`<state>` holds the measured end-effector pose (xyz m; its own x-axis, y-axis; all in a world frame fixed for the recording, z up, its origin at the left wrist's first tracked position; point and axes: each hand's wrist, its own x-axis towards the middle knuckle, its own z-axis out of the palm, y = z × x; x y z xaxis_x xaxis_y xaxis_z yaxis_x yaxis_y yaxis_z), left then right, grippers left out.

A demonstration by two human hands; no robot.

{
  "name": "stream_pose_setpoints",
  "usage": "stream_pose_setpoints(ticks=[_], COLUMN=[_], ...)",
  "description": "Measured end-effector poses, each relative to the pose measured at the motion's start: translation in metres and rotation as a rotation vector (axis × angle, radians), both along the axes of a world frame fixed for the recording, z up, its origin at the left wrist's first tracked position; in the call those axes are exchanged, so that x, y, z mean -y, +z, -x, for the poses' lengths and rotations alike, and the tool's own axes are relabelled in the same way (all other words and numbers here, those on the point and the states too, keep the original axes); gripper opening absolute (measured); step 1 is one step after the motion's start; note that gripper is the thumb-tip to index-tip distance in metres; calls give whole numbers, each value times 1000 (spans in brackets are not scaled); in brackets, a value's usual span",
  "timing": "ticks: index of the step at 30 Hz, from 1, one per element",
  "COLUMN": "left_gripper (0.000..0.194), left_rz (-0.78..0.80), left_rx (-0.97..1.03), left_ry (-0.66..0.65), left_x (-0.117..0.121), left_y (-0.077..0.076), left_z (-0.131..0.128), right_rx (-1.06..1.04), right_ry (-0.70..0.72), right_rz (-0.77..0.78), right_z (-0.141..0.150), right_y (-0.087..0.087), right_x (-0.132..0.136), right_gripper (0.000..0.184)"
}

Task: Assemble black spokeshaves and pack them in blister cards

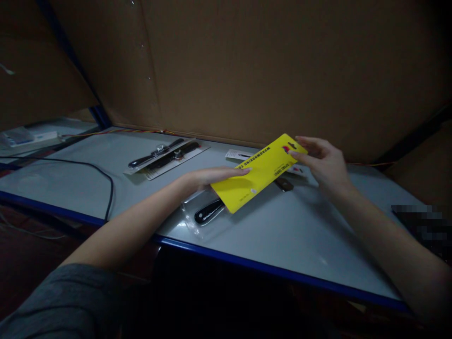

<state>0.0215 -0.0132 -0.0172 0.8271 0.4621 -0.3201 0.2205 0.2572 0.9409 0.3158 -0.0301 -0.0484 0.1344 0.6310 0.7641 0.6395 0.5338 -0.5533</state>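
A yellow cardboard card with black print, reading "WOODWORKING", is held tilted above the table between my two hands. My left hand grips its left edge, thumb flat on top and the other fingers hidden underneath. At the far end, beside the hang hole, my right hand pinches the card's corner between thumb and fingers. Below the card, a black-handled tool shows in a clear plastic blister; its middle is covered by the card. Whether the blister touches my left hand I cannot tell.
Packaged black-handled tools on cards lie at the back left of the grey table. Another white card lies behind the yellow one. A black cable curves across the left side. Brown cardboard walls the back.
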Motion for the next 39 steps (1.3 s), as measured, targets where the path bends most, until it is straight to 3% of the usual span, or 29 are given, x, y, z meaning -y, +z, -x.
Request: stream_pose_setpoints(ticks=[5,9,14,17,19,21,24,26,34,39], left_gripper=[38,37,44,43,39,36,34,34,36,35], left_rz=[-9,6,-32,-47,-43,-52,-106,-152,-342,-336], left_rx=[-41,-85,-54,29,100,187,335,413,467,436], left_ry=[-54,-55,-35,62,195,365,631,747,818,788], left_x=[-1,-4,-4,0,1,0,-3,-5,-2,-3], left_y=[1,-1,0,4,5,5,4,2,4,4], left_z=[2,4,3,0,-2,-5,-7,-7,-10,-10], right_rx=[-171,-127,24,-146,-324,-427,-426,-405,-589,-677], right_ry=[43,117,132,133,219,396,676,740,636,654], right_rz=[191,264,162,183,382,695,1110,1238,1192,1162], right_z=[44,67,60,55,62,77,105,121,137,137], right_y=[7,14,13,11,13,18,27,31,27,27], right_x=[19,35,30,27,32,44,67,79,85,87], right_gripper=[27,23,25,44,48,45,48,49,39,24])
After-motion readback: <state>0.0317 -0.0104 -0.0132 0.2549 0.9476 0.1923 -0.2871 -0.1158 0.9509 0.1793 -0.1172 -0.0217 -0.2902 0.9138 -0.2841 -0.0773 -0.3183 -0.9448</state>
